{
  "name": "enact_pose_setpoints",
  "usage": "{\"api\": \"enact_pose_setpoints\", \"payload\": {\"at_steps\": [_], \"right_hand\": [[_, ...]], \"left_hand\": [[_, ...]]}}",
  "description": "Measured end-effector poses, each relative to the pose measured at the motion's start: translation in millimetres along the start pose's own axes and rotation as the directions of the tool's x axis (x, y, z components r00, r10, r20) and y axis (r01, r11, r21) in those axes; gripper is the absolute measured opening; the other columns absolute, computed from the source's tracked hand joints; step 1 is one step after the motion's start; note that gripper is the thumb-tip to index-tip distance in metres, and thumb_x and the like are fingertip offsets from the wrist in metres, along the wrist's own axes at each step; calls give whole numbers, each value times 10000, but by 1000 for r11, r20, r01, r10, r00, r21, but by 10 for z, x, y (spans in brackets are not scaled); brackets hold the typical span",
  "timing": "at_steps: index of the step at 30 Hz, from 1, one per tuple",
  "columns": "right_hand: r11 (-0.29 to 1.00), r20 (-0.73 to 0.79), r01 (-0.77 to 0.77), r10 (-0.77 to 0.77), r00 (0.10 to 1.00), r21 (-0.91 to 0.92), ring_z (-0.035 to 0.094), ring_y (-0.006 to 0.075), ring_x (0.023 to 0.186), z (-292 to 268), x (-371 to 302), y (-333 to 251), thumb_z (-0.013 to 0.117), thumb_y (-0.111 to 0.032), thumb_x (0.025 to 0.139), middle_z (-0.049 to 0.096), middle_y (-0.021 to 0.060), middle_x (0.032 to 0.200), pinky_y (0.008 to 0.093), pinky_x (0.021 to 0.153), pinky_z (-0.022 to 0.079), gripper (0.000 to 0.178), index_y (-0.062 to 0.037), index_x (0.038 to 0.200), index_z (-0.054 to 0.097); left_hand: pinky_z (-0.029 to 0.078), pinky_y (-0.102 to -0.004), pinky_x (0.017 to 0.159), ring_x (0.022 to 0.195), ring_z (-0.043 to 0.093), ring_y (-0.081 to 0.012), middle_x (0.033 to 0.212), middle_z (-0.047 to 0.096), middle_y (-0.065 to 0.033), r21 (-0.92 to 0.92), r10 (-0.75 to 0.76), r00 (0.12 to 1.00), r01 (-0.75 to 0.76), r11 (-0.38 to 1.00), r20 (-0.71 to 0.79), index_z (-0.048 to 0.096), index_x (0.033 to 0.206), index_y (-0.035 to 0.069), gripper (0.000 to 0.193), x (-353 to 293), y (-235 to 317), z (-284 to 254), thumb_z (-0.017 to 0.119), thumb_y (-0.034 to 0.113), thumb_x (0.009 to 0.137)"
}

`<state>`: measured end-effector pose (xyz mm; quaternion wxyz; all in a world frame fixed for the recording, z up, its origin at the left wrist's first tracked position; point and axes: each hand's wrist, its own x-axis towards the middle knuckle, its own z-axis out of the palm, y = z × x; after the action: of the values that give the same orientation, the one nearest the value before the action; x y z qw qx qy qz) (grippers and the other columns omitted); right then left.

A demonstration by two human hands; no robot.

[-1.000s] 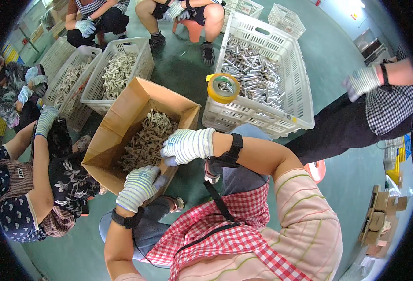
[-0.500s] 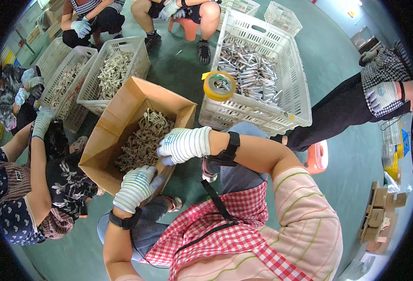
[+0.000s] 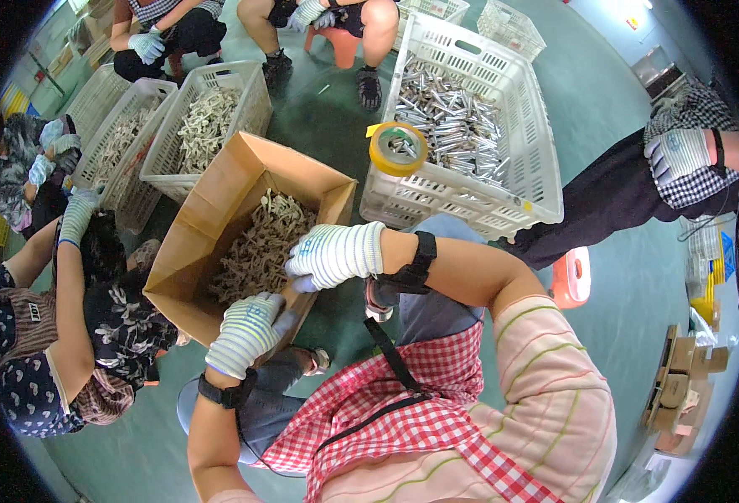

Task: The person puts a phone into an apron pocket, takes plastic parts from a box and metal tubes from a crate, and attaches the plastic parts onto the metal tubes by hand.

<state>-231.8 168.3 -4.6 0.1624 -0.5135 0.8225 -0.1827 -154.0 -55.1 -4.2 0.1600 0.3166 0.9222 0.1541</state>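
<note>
An open cardboard box (image 3: 187, 245) stands tilted in front of my knees, with a heap of small grey-brown parts (image 3: 260, 243) inside; their exact kind is too small to tell. Striped white work gloves cover both my hands. My left hand (image 3: 248, 334) grips the box's near edge, fingers over the rim and thumb on the outer side. Farther right on that same edge, my right hand (image 3: 336, 256) is closed over the rim, its fingertips partly hidden.
A white crate (image 3: 545, 189) of shiny metal pieces (image 3: 449, 121) stands at the far right, a yellow tape roll (image 3: 416, 159) on its near corner. Crates (image 3: 256, 105) of pale parts stand far left. Co-workers sit left and ahead; a person's leg (image 3: 587, 197) reaches in from the right.
Both hands stay on the box's near edge. The whole view has shifted very slightly; the seated co-workers have hardly moved.
</note>
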Motion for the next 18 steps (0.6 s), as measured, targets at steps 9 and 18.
{"api": "enact_pose_setpoints", "payload": {"at_steps": [9, 18], "right_hand": [[998, 120, -44, 49, 992, -41, 620, 367, 881, -61, 21, -26, 537, -374, 911, 643, 164, 883, 459, 793, 489, 351, -41, 945, 644], [998, 124, -50, 53, 991, -26, 613, 367, 904, -91, 17, -44, 541, -381, 908, 642, 166, 917, 464, 807, 483, 363, -40, 978, 646]], "left_hand": [[496, -481, 757, 839, 627, -402, 899, 641, -207, 6, -33, 999, 33, 999, -2, 628, 1015, 37, 348, -6, -8, 8, 550, 354, 896], [499, -471, 767, 871, 624, -399, 919, 640, -213, -6, -33, 999, 33, 999, 17, 629, 1019, 30, 351, -13, 5, -18, 572, 348, 882]]}}
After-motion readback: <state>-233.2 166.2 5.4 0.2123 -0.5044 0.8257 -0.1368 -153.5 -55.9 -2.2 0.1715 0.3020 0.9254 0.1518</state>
